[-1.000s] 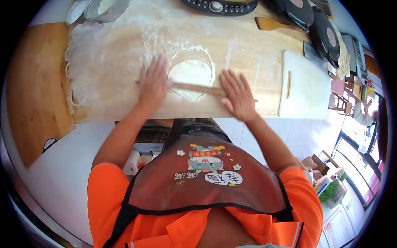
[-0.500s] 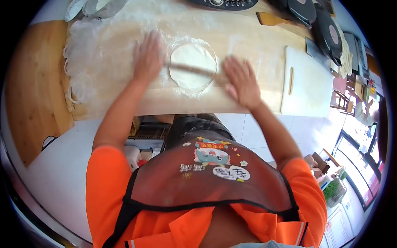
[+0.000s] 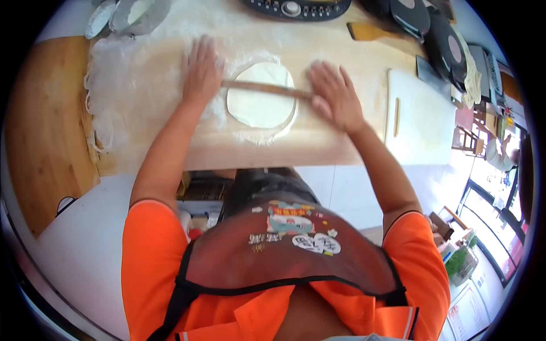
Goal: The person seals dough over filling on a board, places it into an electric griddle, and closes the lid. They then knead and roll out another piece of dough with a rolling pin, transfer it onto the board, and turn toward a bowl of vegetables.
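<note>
A thin wooden rolling pin (image 3: 263,87) lies across a flat, roughly round sheet of dough (image 3: 257,111) on the floury worktop. My left hand (image 3: 202,74) rests flat over the pin's left end, fingers stretched out. Over the opposite end, my right hand (image 3: 336,96) presses with its palm, fingers extended and slightly blurred. Both palms hide the ends of the pin. Loose flour (image 3: 263,136) rings the dough, mostly along its near and far edges.
A white cutting board (image 3: 424,122) lies at the right, near a wooden spatula (image 3: 372,32) and black round pans (image 3: 446,51). At the back is a black appliance with a knob (image 3: 292,8). Bowls (image 3: 136,14) and crumpled clear plastic (image 3: 111,74) occupy the left.
The dough sheet has shifted slightly left relative to my hands and looks a little wider. The rolling pin still crosses it under both palms. The whole view has tilted slightly.
</note>
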`<state>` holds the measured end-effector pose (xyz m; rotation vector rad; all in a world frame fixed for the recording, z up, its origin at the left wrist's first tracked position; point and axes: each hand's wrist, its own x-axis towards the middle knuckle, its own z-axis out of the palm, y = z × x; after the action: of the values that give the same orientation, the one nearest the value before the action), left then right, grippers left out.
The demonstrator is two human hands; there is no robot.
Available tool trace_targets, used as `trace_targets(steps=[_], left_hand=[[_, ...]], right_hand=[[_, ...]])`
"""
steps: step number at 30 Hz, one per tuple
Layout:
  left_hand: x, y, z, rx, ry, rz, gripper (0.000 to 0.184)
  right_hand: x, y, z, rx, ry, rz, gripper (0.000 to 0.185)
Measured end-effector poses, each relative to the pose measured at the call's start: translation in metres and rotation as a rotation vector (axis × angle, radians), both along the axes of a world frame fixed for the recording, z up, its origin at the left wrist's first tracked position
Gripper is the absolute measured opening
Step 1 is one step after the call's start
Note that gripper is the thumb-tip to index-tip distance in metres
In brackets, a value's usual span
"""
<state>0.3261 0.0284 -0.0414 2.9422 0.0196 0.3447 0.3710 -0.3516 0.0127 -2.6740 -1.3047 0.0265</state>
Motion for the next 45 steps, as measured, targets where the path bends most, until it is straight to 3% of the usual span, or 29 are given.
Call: trace_targets(steps=[2, 5, 6, 7, 8, 10, 11, 13, 17, 20, 22, 24, 27, 28, 32, 35, 37, 41, 44, 45], left_hand=[[0.073, 0.004, 0.000, 0.083, -0.079, 0.113, 0.066], [0.059, -0.016, 0.003, 0.161, -0.024, -0.001, 0.069], [0.025, -0.028, 0.006, 0.156, 0.047, -0.006, 0.072], [-0.019, -0.037, 0.014, -0.026, 0.077, -0.072, 0.072], [-0.057, -0.043, 0.027, 0.050, 0.239, -0.103, 0.077], [-0.117, -0.042, 0.038, -0.113, 0.266, -0.190, 0.075], [-0.105, -0.031, 0.031, -0.057, 0.226, -0.172, 0.074], [-0.073, -0.014, 0.007, 0.040, 0.188, -0.169, 0.071], [0.084, 0.000, 0.001, 0.015, -0.156, -0.020, 0.066], [0.072, -0.019, 0.009, 0.094, -0.092, 0.002, 0.066], [-0.005, -0.038, 0.009, 0.115, 0.069, 0.002, 0.074], [-0.091, -0.046, 0.025, -0.105, 0.197, -0.119, 0.076], [-0.118, -0.028, 0.020, -0.210, 0.217, -0.191, 0.074], [-0.094, -0.021, 0.015, -0.066, 0.190, -0.171, 0.070], [0.060, -0.001, 0.001, 0.068, -0.032, 0.020, 0.067], [0.092, -0.009, 0.000, 0.139, -0.067, 0.046, 0.069], [0.040, -0.021, 0.003, 0.122, -0.066, -0.008, 0.070], [-0.118, -0.032, 0.027, -0.171, 0.182, -0.151, 0.069], [-0.134, -0.024, 0.023, -0.256, 0.161, -0.123, 0.070], [-0.121, -0.019, 0.019, -0.135, 0.145, -0.095, 0.070]], right_hand=[[0.060, 0.011, -0.017, 0.000, -0.093, -0.051, 0.063], [0.042, 0.003, -0.022, 0.024, -0.114, -0.143, 0.069], [0.018, -0.009, -0.023, 0.025, -0.076, -0.127, 0.072], [-0.012, -0.019, -0.021, 0.024, -0.036, -0.111, 0.075], [-0.043, -0.024, -0.017, 0.015, 0.042, -0.092, 0.077], [-0.098, -0.031, 0.006, 0.014, 0.226, -0.060, 0.082], [-0.099, -0.028, 0.013, 0.034, 0.309, -0.030, 0.083], [-0.058, -0.021, 0.002, 0.070, 0.172, 0.075, 0.077], [0.064, 0.007, -0.019, 0.040, -0.059, -0.045, 0.066], [0.050, -0.005, -0.025, -0.026, -0.131, -0.131, 0.071], [-0.009, -0.022, -0.016, -0.046, -0.008, -0.114, 0.076], [-0.078, -0.036, -0.008, 0.025, 0.158, -0.095, 0.085], [-0.106, -0.036, 0.009, 0.064, 0.298, -0.031, 0.086], [-0.082, -0.034, 0.002, 0.125, 0.251, 0.011, 0.082], [0.042, -0.007, -0.023, 0.085, -0.048, -0.094, 0.067], [0.066, -0.009, -0.034, 0.017, -0.157, -0.224, 0.068], [0.016, -0.020, -0.032, 0.015, -0.081, -0.210, 0.071], [-0.121, -0.038, -0.002, 0.119, 0.244, -0.112, 0.086], [-0.133, -0.031, 0.018, 0.027, 0.278, -0.069, 0.092], [-0.117, -0.025, 0.019, 0.013, 0.259, -0.057, 0.091]])
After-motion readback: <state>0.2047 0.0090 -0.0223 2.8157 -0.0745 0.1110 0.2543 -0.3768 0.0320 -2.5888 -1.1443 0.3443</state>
